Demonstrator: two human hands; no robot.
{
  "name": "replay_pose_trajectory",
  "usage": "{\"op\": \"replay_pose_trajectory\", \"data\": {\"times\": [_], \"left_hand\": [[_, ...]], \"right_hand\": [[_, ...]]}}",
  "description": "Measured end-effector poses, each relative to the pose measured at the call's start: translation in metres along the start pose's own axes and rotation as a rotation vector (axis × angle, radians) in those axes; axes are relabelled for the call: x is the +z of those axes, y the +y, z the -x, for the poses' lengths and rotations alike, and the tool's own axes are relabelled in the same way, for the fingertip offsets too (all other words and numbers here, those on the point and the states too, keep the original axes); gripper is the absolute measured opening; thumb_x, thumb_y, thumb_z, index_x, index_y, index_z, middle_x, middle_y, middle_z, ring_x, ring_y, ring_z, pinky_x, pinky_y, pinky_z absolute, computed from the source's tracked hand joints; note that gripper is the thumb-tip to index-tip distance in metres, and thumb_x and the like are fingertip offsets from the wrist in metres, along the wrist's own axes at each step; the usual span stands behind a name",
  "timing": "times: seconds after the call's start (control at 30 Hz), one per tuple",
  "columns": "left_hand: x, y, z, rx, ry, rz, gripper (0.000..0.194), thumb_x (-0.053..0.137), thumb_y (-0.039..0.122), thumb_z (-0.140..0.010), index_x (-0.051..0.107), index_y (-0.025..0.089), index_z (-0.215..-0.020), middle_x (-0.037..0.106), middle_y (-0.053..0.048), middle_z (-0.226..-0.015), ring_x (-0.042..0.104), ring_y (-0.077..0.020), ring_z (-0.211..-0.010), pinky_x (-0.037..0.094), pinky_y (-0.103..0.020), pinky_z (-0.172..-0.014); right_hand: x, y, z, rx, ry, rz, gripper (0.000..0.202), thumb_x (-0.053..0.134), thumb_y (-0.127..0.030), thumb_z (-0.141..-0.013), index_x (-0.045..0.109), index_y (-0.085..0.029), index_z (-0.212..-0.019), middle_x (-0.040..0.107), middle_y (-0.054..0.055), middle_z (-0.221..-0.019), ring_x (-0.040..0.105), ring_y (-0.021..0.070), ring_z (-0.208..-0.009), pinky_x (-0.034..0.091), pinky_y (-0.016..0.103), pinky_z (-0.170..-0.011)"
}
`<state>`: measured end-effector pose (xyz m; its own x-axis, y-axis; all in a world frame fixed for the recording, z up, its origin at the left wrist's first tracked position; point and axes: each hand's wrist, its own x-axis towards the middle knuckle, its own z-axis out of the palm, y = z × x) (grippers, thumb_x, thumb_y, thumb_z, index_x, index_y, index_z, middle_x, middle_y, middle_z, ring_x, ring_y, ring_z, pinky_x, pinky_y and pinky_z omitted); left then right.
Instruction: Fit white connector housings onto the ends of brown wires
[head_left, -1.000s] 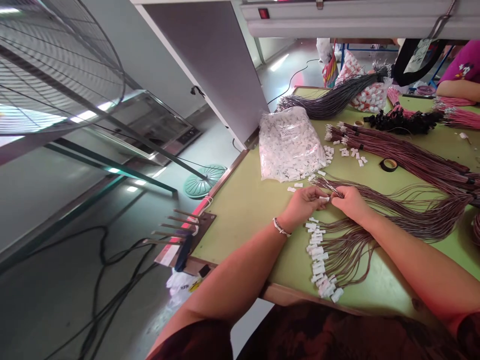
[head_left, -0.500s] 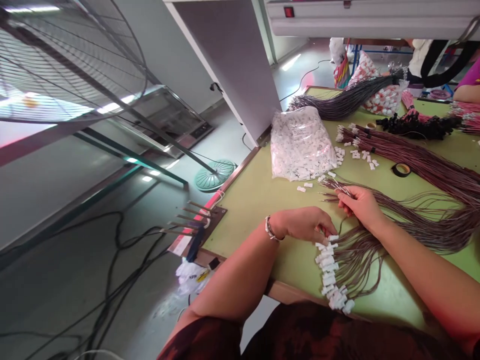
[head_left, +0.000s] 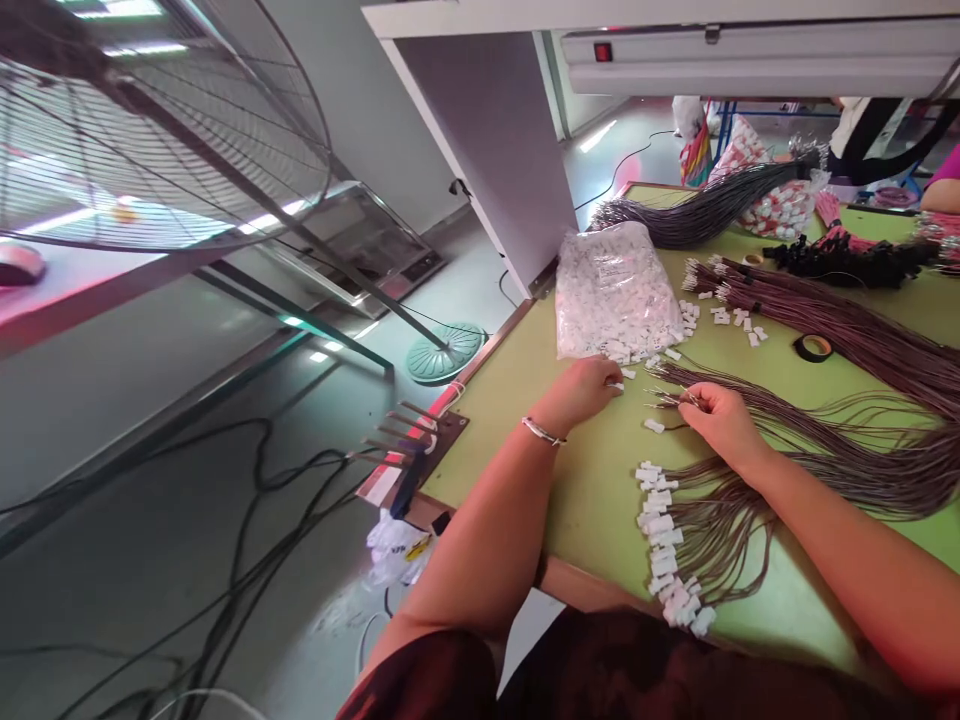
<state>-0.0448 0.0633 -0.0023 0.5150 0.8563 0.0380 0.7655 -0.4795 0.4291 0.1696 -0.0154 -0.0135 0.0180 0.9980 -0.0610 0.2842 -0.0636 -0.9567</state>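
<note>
My left hand (head_left: 585, 393) is at the loose pieces in front of the plastic bag, its fingers pinched on a small white plastic connector (head_left: 616, 386) at the table surface. My right hand (head_left: 718, 418) is closed round thin brown wires (head_left: 780, 400), whose bare metal ends (head_left: 660, 398) stick out to the left of the fingers. One wire with a white connector (head_left: 654, 426) on its end lies just below those tips. Closer to my body, a row of white connectors (head_left: 661, 535) on brown wires runs down the green table (head_left: 592, 500).
A clear bag of white connectors (head_left: 619, 290) stands behind my left hand. A roll of black tape (head_left: 813, 347) and more brown wire bundles (head_left: 840, 310) lie to the right. Metal prongs (head_left: 397, 435) stick out at the left table edge, near a large fan (head_left: 225, 130).
My left hand has moved from the connector row up to the loose connectors by the bag. A connector on a wire now lies apart above the row. My right hand stays at the wires.
</note>
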Motion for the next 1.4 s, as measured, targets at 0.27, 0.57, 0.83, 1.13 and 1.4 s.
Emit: {"op": "replay_pose_trajectory", "data": {"times": [0.27, 0.57, 0.83, 1.13, 1.4], "left_hand": [[-0.015, 0.015, 0.005, -0.119, -0.030, 0.357, 0.018, 0.054, 0.021, -0.078, 0.069, 0.017, -0.087, 0.068, -0.004, -0.074, 0.061, -0.0159, -0.068, 0.048, -0.028, -0.065], [0.021, 0.043, 0.003, -0.341, -0.165, 1.513, 0.023, 0.078, 0.017, -0.064, 0.060, 0.010, -0.076, 0.067, -0.003, -0.068, 0.065, -0.0116, -0.065, 0.052, -0.025, -0.070], [0.024, 0.044, 0.004, -0.296, -0.187, 1.562, 0.024, 0.080, 0.015, -0.062, 0.061, 0.009, -0.076, 0.070, -0.004, -0.071, 0.067, -0.0128, -0.068, 0.052, -0.026, -0.073], [0.024, 0.045, 0.005, -0.202, -0.152, 1.412, 0.027, 0.081, 0.020, -0.061, 0.060, 0.010, -0.074, 0.070, -0.005, -0.070, 0.067, -0.0136, -0.068, 0.054, -0.028, -0.074], [0.027, 0.050, 0.006, -0.152, -0.086, 1.267, 0.027, 0.083, 0.024, -0.058, 0.062, 0.010, -0.068, 0.070, -0.005, -0.067, 0.067, -0.0134, -0.063, 0.054, -0.026, -0.067]], "right_hand": [[-0.001, -0.003, -0.001, -0.021, 0.065, -0.004, 0.013, 0.055, -0.030, -0.062, 0.050, -0.019, -0.058, 0.040, -0.005, -0.052, 0.032, 0.0087, -0.051, 0.026, 0.024, -0.048], [-0.004, -0.005, 0.003, -0.067, 0.120, -0.016, 0.010, 0.053, -0.028, -0.064, 0.048, -0.019, -0.060, 0.039, -0.005, -0.054, 0.032, 0.0089, -0.052, 0.026, 0.023, -0.048], [-0.004, -0.008, 0.003, -0.041, 0.118, 0.023, 0.011, 0.051, -0.029, -0.062, 0.048, -0.019, -0.058, 0.038, -0.005, -0.052, 0.031, 0.0091, -0.051, 0.025, 0.023, -0.048], [-0.005, -0.004, 0.004, -0.057, 0.158, 0.122, 0.009, 0.049, -0.026, -0.064, 0.047, -0.019, -0.058, 0.038, -0.006, -0.052, 0.032, 0.0089, -0.051, 0.026, 0.023, -0.048], [-0.002, -0.006, 0.005, -0.037, 0.111, 0.063, 0.011, 0.050, -0.028, -0.063, 0.046, -0.019, -0.058, 0.038, -0.006, -0.052, 0.032, 0.0088, -0.050, 0.025, 0.023, -0.047]]}}
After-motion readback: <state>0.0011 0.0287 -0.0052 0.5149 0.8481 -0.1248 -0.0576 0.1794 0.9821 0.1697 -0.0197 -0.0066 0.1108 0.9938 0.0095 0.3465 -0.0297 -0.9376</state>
